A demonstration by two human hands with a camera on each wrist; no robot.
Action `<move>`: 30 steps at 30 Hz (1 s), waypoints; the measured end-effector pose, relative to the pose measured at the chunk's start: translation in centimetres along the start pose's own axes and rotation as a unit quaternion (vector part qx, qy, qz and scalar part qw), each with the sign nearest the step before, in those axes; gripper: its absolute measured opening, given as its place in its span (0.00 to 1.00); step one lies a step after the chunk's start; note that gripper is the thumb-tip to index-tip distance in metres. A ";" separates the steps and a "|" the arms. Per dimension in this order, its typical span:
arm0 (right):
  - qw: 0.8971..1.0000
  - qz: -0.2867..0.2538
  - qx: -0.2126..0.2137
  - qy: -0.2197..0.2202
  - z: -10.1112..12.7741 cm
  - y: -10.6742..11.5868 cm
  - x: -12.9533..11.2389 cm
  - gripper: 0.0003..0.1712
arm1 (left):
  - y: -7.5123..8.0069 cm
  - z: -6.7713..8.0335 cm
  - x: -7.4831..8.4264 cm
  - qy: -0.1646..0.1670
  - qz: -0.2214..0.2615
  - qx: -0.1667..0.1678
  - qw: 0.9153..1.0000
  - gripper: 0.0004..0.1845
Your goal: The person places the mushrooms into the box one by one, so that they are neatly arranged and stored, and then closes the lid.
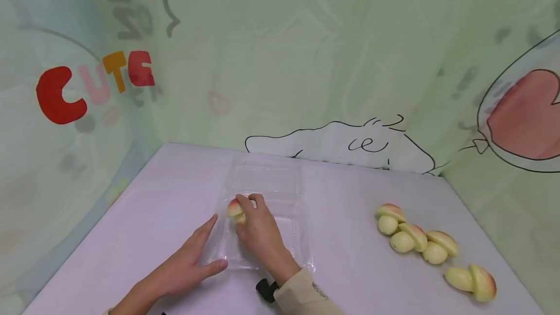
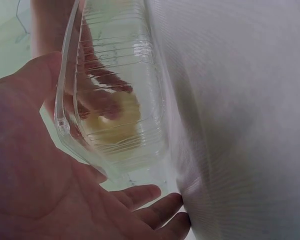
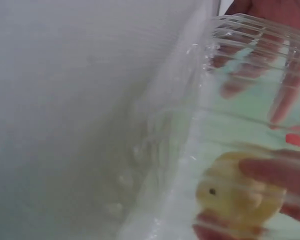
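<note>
A clear plastic clamshell box (image 1: 297, 237) lies open on the pale table, its lid (image 1: 267, 176) folded back. My right hand (image 1: 255, 225) is inside the box and grips a yellow and red apple piece (image 1: 235, 208) at its left side. The same piece (image 3: 230, 200) shows through the ribbed plastic in the right wrist view, with fingertips (image 3: 275, 172) on it. My left hand (image 1: 192, 259) lies flat on the table with straight fingers, against the box's left wall (image 2: 120, 135). The thumb (image 1: 214, 267) rests at the front corner.
Several more apple pieces (image 1: 415, 239) lie in a row on the right of the table, the last pair (image 1: 474, 281) near the front right edge. A green printed cloth backdrop (image 1: 280, 62) closes in the table on three sides.
</note>
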State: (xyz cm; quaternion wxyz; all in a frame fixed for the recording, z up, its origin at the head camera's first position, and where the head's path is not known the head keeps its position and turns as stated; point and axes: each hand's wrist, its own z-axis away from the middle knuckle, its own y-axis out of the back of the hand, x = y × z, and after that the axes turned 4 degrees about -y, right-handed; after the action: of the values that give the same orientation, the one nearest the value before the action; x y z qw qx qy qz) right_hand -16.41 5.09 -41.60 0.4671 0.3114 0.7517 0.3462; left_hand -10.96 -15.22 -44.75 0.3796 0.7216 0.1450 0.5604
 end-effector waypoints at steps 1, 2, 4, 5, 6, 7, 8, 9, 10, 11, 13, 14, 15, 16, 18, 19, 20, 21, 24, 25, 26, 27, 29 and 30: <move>1.000 0.000 -0.002 -0.001 0.0 -0.1 0.0 0.35 | 0.0 0.1 0.0 0.002 -0.001 0.001 1.000 0.55; 1.000 0.001 -0.008 -0.005 0.1 -0.2 -0.1 0.35 | -0.1 0.2 0.0 0.006 -0.002 0.002 1.000 0.55; 1.000 0.003 -0.017 -0.010 0.1 -0.4 -0.2 0.36 | -0.1 0.4 0.0 0.005 -0.005 0.004 1.000 0.55; 1.000 0.004 -0.022 -0.012 0.1 -0.5 -0.3 0.36 | -0.2 0.4 0.0 0.006 -0.007 0.005 1.000 0.55; 1.000 0.007 -0.025 -0.013 0.1 -0.6 -0.3 0.36 | -0.2 0.5 0.0 0.006 -0.009 0.006 1.000 0.55; 1.000 0.010 -0.027 -0.013 0.1 -0.7 -0.3 0.36 | -0.2 0.5 0.0 0.007 -0.009 0.006 1.000 0.55; 0.999 0.013 -0.028 -0.013 0.1 -0.8 -0.3 0.35 | -0.2 0.5 0.0 0.007 -0.008 0.006 1.000 0.55; 0.999 0.016 -0.028 -0.011 0.1 -0.8 -0.3 0.35 | -0.2 0.5 0.0 0.006 -0.008 0.006 1.000 0.55; 0.999 0.020 -0.027 -0.009 0.1 -0.8 -0.3 0.35 | -0.2 0.4 0.1 0.004 -0.008 0.006 1.000 0.54; 0.999 0.023 -0.026 -0.007 0.1 -0.8 -0.3 0.35 | -0.1 0.3 0.2 0.004 -0.006 0.004 1.000 0.55; 0.999 0.028 -0.022 -0.002 0.1 -0.8 -0.3 0.35 | -0.1 0.2 0.3 0.001 -0.003 0.001 1.000 0.54; 0.999 0.029 -0.022 -0.001 0.1 -0.8 -0.2 0.35 | -0.1 0.1 0.3 -0.001 -0.003 0.001 1.000 0.54; 0.999 0.030 -0.023 -0.001 0.0 -0.8 -0.3 0.35 | 0.0 0.1 0.4 -0.003 -0.001 0.000 1.000 0.54; 0.999 0.030 -0.024 -0.002 0.0 -0.9 -0.3 0.35 | 0.0 0.1 0.5 -0.005 0.000 0.000 1.000 0.54; 0.999 0.033 -0.030 -0.003 0.0 -0.9 -0.3 0.35 | 0.1 0.1 0.5 -0.005 0.002 -0.001 1.000 0.55; 0.999 0.036 -0.032 -0.002 0.0 -0.9 -0.3 0.35 | 0.1 0.1 0.5 -0.005 0.003 -0.002 1.000 0.55; 0.999 0.040 -0.036 -0.003 0.1 -0.9 -0.3 0.35 | 0.1 0.1 0.5 -0.004 0.003 -0.003 1.000 0.55; 0.998 0.044 -0.038 -0.003 0.1 -0.9 -0.4 0.35 | 0.0 0.1 0.5 -0.004 0.003 -0.003 1.000 0.55; 0.997 0.064 -0.041 -0.002 0.1 -1.0 -0.5 0.36 | 0.0 0.1 0.4 -0.004 0.001 -0.004 1.000 0.54; 0.997 0.069 -0.041 -0.001 0.2 -1.1 -0.5 0.36 | 0.0 0.1 0.4 -0.005 -0.002 -0.003 1.000 0.54; 0.996 0.075 -0.043 -0.003 0.2 -1.1 -0.6 0.36 | -0.1 0.1 0.4 -0.008 -0.004 -0.001 1.000 0.54; 0.996 0.079 -0.042 -0.004 0.1 -1.1 -0.6 0.36 | -0.1 0.1 0.4 -0.008 -0.006 -0.001 1.000 0.54; 0.995 0.084 -0.044 -0.007 0.1 -1.1 -0.7 0.36 | -0.1 0.0 0.4 -0.010 -0.008 0.002 1.000 0.54; 0.995 0.086 -0.046 -0.009 0.1 -1.0 -0.7 0.36 | -0.1 0.0 0.4 -0.012 -0.008 0.003 1.000 0.54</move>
State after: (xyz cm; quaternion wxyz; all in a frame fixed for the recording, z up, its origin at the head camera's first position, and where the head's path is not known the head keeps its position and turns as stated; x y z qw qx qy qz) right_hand -16.19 3.94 -42.11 0.4560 0.3564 0.7011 0.4166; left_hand -10.78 -14.92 -44.53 0.3839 0.7279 0.1479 0.5485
